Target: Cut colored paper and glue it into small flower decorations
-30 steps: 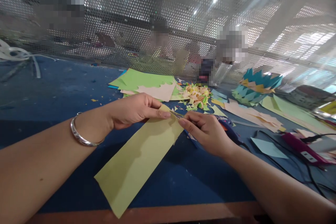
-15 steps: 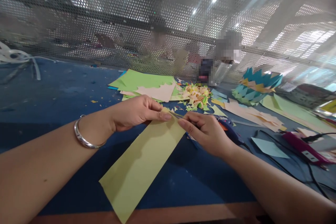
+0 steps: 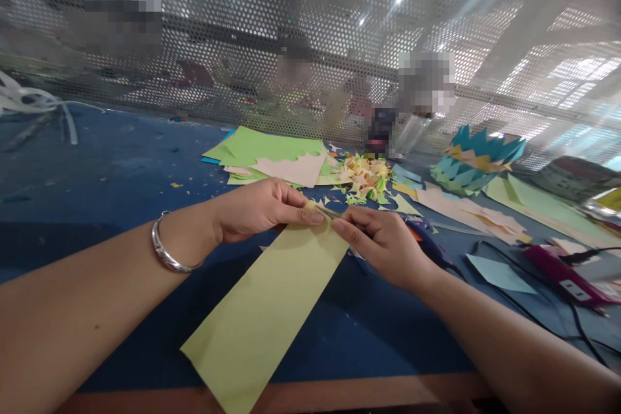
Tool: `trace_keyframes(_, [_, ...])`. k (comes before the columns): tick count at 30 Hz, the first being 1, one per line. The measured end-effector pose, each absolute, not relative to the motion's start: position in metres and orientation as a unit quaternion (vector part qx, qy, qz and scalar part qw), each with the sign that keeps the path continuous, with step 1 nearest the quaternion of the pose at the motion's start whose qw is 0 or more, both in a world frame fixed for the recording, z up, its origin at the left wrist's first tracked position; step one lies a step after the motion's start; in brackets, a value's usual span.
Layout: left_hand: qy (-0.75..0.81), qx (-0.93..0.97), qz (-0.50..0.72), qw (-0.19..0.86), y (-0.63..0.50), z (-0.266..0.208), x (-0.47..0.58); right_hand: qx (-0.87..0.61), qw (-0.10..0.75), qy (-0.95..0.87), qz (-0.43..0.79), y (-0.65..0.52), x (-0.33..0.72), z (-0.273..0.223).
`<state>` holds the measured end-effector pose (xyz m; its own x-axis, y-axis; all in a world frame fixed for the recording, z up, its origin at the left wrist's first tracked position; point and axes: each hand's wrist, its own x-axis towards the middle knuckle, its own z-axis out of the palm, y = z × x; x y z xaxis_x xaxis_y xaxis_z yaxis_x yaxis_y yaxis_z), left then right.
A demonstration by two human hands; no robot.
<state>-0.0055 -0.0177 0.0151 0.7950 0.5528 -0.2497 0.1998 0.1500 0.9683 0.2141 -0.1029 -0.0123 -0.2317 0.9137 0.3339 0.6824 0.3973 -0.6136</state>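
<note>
My left hand [image 3: 264, 210] pinches the top end of a long pale yellow-green paper strip [image 3: 272, 310] between thumb and fingers. The strip slants down toward me, its lower end reaching the table's front edge. My right hand [image 3: 381, 239] is closed around scissors [image 3: 330, 212]. Only their thin metal blades show, at the paper's upper edge beside my left thumb; the handles are hidden in the fingers. The right thumb touches or nearly touches the strip's right edge.
Behind my hands lie green paper sheets [image 3: 276, 145], a pink offcut [image 3: 291, 168] and a pile of cut pieces [image 3: 366, 174]. A glue gun [image 3: 427, 242], zigzag paper ring [image 3: 480, 158], purple power strip [image 3: 557, 275] and cables are rightward. Perforated metal mesh [image 3: 218, 77] stands behind.
Both hands and the paper's top end have shifted slightly right in view. The strip's lower end has swung a little. Both grips are kept.
</note>
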Motion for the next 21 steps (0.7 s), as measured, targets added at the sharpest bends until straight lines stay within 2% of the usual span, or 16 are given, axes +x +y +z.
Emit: trace_keyframes(21, [0.288,0.661,0.116,0.683,-0.0188,0.0168,-0.0064,-0.517,0.336,-0.768,0.171,-0.1039,0.2136,-0.0127])
